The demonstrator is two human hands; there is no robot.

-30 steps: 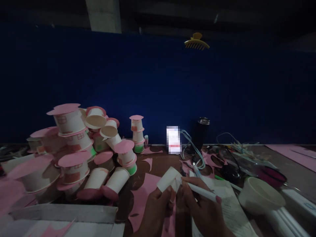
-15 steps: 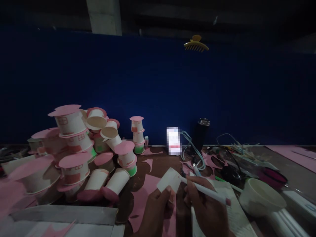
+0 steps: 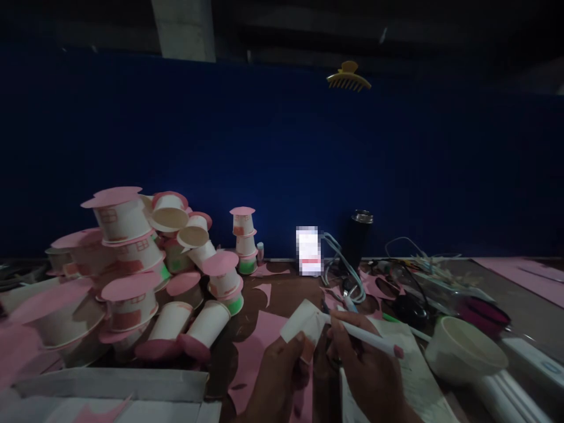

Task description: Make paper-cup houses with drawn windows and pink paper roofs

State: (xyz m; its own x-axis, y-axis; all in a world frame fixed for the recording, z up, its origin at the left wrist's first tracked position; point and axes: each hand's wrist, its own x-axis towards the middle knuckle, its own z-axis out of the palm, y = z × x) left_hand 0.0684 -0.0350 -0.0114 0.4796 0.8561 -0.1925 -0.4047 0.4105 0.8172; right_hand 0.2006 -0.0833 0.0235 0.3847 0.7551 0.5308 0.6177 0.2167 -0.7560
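Just right of the pile of paper cups (image 3: 145, 276), both of the person's hands showed bare, and the wrists were bare too, down to the lower edge of view. The left hand (image 3: 279, 376), nearer the pile, carried a small pale band on one finger, too dim to identify. The right hand (image 3: 370, 370), farther from the pile, had a fingernail (image 3: 398, 351) painted pink.

A small white paper cup (image 3: 303, 321), or perhaps a folded card in this dim light, is held tilted just above the near edge of the table (image 3: 291, 288). A slender white pen (image 3: 365, 336) with a pink end slants down rightward, its tip touching the cup's right side.
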